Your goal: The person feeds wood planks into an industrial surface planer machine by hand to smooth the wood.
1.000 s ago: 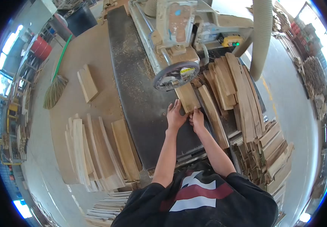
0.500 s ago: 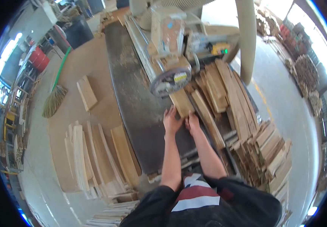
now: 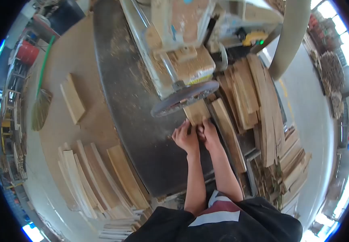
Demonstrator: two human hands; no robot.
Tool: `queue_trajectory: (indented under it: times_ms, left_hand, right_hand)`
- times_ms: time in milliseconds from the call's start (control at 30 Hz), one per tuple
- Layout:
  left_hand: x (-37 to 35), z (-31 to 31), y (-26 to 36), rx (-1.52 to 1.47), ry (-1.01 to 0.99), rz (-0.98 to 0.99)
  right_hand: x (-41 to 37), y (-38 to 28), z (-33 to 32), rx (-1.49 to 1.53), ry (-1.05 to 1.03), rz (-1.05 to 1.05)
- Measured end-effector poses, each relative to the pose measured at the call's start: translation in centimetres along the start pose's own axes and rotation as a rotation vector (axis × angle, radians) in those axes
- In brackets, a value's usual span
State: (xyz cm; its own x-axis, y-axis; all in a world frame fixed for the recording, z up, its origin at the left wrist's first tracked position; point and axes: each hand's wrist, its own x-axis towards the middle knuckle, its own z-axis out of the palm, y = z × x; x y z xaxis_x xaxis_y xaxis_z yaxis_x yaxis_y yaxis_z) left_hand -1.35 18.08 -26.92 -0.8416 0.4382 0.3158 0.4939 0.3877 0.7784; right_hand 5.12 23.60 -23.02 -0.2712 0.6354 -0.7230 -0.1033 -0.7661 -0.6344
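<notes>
workshop floor, pale and dusty, rings a fisheye view that looks straight down; through the middle a long dark machine table [image 3: 142,133], strewn with sawdust, runs away from the person; at its far side stands a cream-coloured machine [image 3: 182,48] with a round handwheel [image 3: 184,99] jutting toward the viewer, and a wide pale hose [image 3: 291,36] curves down at the upper right.

a short board [image 3: 196,112] lies flat on the table's right edge; its long axis points away from the person and toward the machine, and its far end is hidden beneath the handwheel; only the near end shows, directly ahead of both hands.

the left hand [image 3: 185,138] and the right hand [image 3: 210,135] sit side by side, touching each other, both on that near end; the left hand takes the left corner with its fingers bent and curled onto the wood, knuckles up; the right hand covers the right corner, fingers folded down over the end; neither is clearly nearer, and both bare forearms line up with the board's length; whether the thumbs wrap beneath cannot be seen.

just right of the board a longer plank [image 3: 227,133] lies nearly parallel; beyond it a loose stack of planks [image 3: 255,92]; on the floor at the left, a fan of boards [image 3: 102,177], one lone offcut [image 3: 72,99], and a broom [image 3: 41,109].
</notes>
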Motion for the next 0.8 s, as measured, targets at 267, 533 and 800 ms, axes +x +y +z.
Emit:
queue_trajectory:
  times_ms: [267, 533, 800]
  left_hand:
    - [4.8, 3.0, -0.8, 0.002, 0.117, -0.079]
    - [7.3, 3.0, -1.2, 0.012, 0.162, -0.015]
    - [18.9, -12.2, -9.9, -0.218, 0.399, 0.089]
  right_hand:
    - [3.7, -2.0, 1.8, -0.091, -0.13, -0.106]
    - [2.2, 0.7, -1.5, -0.079, -0.106, -0.152]
    - [-0.1, 5.1, -0.4, -0.532, -0.156, -0.915]
